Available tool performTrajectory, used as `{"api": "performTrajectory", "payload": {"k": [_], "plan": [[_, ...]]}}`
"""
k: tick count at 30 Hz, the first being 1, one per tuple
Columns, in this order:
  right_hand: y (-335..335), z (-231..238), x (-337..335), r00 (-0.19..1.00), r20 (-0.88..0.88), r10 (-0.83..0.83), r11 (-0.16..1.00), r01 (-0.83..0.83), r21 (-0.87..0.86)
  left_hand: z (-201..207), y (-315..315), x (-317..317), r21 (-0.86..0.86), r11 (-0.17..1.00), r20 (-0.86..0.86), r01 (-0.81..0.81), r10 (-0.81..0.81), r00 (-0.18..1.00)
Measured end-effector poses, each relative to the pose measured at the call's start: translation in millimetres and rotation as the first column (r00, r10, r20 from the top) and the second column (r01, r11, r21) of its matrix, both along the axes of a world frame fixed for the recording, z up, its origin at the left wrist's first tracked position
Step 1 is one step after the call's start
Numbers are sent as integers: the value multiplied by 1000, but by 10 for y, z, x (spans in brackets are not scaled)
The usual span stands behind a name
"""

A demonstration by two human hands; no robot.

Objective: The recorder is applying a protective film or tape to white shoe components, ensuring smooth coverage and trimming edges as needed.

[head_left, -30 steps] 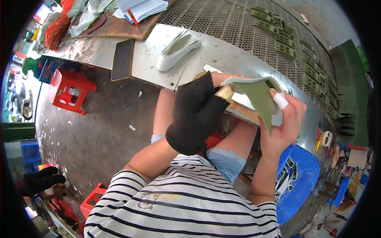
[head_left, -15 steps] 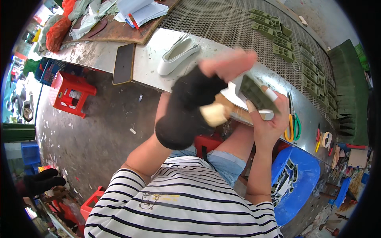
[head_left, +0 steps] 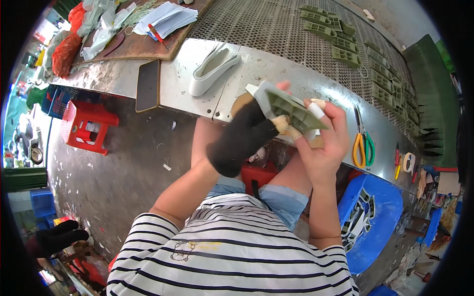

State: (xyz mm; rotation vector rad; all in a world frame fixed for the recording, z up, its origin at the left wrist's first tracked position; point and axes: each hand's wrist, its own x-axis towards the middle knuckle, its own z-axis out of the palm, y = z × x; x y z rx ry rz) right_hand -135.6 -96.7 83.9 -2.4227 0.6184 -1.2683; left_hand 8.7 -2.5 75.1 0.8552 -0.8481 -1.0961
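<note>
Black phone (head_left: 147, 85) lies at the metal bench's (head_left: 177, 81) front edge, its near end apparently overhanging; a knock could drop it. Left hand (head_left: 241, 134), gloved, pinches the white-edged green ribbed piece (head_left: 289, 113) between thumb and partly hidden fingers, over the bench front; uneven pull could skew its white layer. Right hand (head_left: 325, 144) pinches the other end; its fingertip wrap (head_left: 315, 110) could slip
</note>
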Motion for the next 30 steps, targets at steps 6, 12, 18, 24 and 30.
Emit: {"api": "performTrajectory", "payload": {"k": [6, 12, 18, 24, 30], "plan": [[-27, 22, -30, 993, -33, 110, 993, -111, -40, -24, -22, -61, -48, 996, -161, 81, -88, 983], [127, 19, -47, 993, 114, -44, 996, 35, 80, -222, -57, 26, -115, 988, -68, -101, 94, 993], [150, -691, -120, 680, 732, -44, -237, -719, 654, -322, -157, 50, -89, 990, -91, -106, 98, 991], [-189, -356, -94, 653, 716, -247, 256, -668, 699, -235, -96, 34, -218, 934, 176, -285, 324, 929], [94, -170, -167, 798, 568, -201, 736, -259, 625, -243, -128, -167, -178, 886, 107, -428, 450, 886]]}}
